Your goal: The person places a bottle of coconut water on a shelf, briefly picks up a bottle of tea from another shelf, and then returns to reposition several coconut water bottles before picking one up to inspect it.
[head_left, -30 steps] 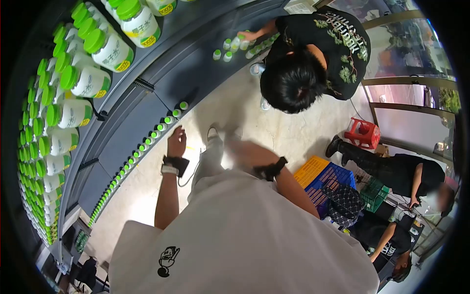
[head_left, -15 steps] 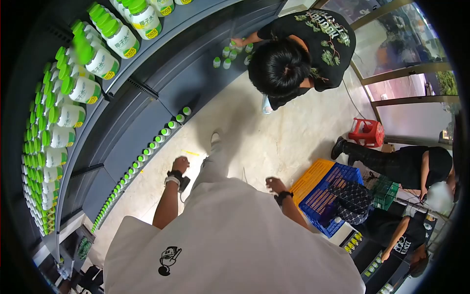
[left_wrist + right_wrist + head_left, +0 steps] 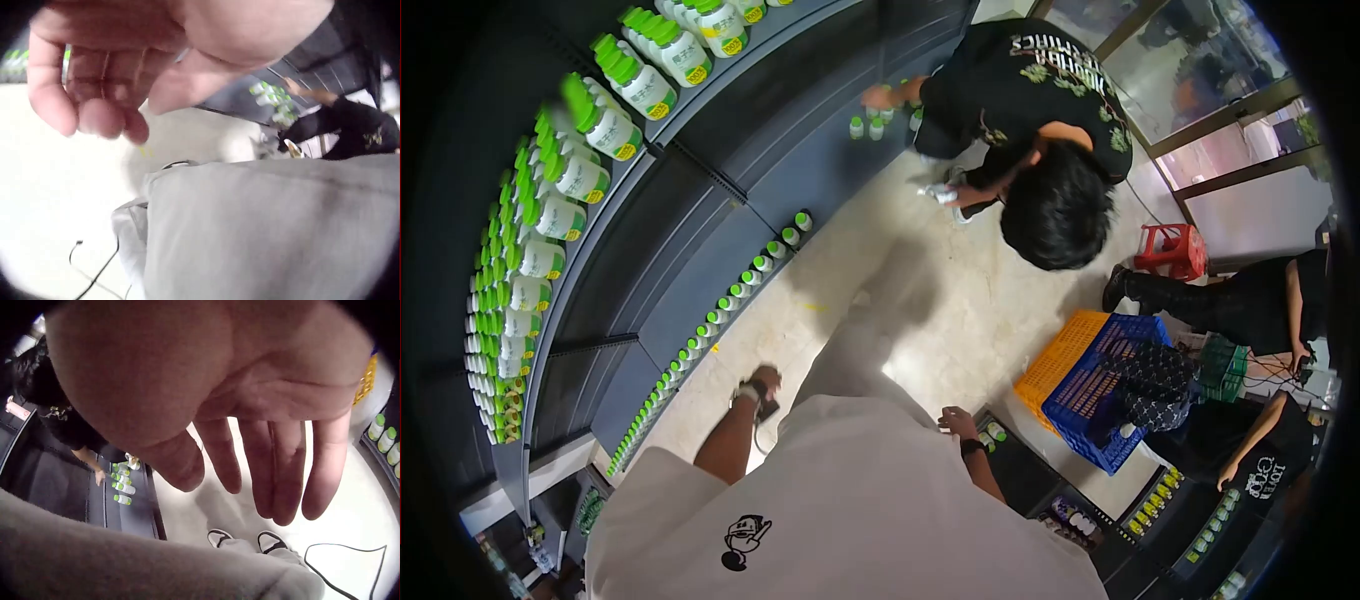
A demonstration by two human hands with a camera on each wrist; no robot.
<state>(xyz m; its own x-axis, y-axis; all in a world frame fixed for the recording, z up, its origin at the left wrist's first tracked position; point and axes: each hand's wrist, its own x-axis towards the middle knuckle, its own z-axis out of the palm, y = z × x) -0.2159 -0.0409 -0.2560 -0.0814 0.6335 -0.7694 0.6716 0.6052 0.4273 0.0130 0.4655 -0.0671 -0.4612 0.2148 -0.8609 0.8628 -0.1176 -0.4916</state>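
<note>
Fingers (image 3: 326,469) of left hand (image 3: 162,31) and right hand (image 3: 212,394) hang relaxed; I count one red stool (image 3: 1176,250), one partly hidden blue crate (image 3: 1080,418); far bottles (image 3: 502,395) blur past counting.

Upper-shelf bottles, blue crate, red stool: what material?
Bottles: likely smooth plastic; rounded pale bodies, opaque green caps, though glass isn't ruled out. Blue crate: probably rigid plastic, semi-matte; even colour, latticed surface. Red stool: probably plastic, finish unclear; uniform colour, openings in its sides.
</note>
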